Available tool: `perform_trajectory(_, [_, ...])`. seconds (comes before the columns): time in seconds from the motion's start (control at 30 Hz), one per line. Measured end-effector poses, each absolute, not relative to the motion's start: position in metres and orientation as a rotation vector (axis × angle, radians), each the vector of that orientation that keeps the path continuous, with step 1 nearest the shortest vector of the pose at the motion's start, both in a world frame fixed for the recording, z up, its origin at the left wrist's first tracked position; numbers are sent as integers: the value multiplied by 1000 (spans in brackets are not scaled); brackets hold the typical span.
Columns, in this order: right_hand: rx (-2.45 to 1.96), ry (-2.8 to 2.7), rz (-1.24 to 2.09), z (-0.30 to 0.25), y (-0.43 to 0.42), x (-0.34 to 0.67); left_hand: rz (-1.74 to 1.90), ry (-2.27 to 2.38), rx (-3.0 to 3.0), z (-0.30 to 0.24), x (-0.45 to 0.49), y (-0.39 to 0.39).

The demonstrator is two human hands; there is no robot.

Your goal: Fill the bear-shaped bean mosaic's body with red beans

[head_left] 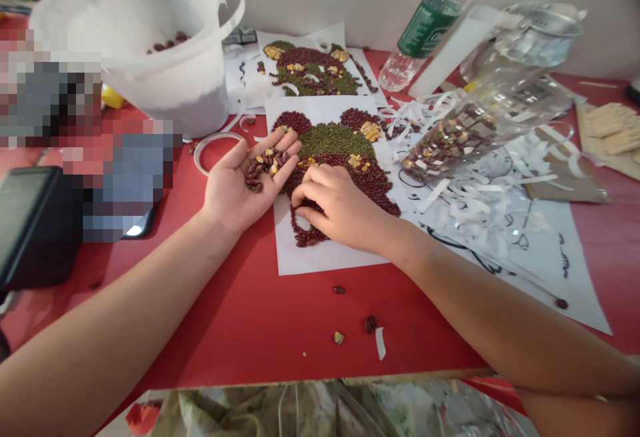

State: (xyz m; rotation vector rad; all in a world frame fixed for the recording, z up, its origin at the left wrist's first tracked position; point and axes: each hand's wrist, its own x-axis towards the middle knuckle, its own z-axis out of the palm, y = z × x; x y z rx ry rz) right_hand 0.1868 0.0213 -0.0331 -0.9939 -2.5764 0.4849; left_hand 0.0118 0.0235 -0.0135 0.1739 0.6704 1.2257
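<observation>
a red table (240,337) carries everything, and the landmark is the front paper sheet (330,260) with its bear-shaped bean mosaic (340,144). behind that sheet lies a second bear mosaic (310,70). to the sheet's left stands a white plastic bucket (160,100) with a few red beans inside. to its right lies a tilted, cut plastic bottle (480,130) holding mixed beans, and beyond that stands a clear bottle with a green label (429,27). the blurred patches left of the sheet can't be made out well; a black object (30,224) there may be a phone.

the left hand (235,187) lies open and cupped beside the sheet, its palm holding kidney beans (255,174) and yellow corn kernels (265,160). the right hand (340,214) rests on the mosaic's lower edge, fingers (305,200) curved close together; whether they pinch a bean, i can't tell. close, snug placing along the outline should keep that edge neat.

counted: two mosaics, two bottles, one bucket. just in front of the sheet lie a red bean (339,289), a darker bean (371,324) and a corn kernel (339,337).
</observation>
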Motion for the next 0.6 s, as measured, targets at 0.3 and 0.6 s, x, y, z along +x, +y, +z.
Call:
perform_trajectory(0.3, [-1061, -2510, 574, -30, 21, 185, 1224, 661, 161, -15, 12, 24])
perform_trajectory(0.6, [-1000, -2376, 465, -32, 18, 182, 1193, 665, 176, -14, 14, 22])
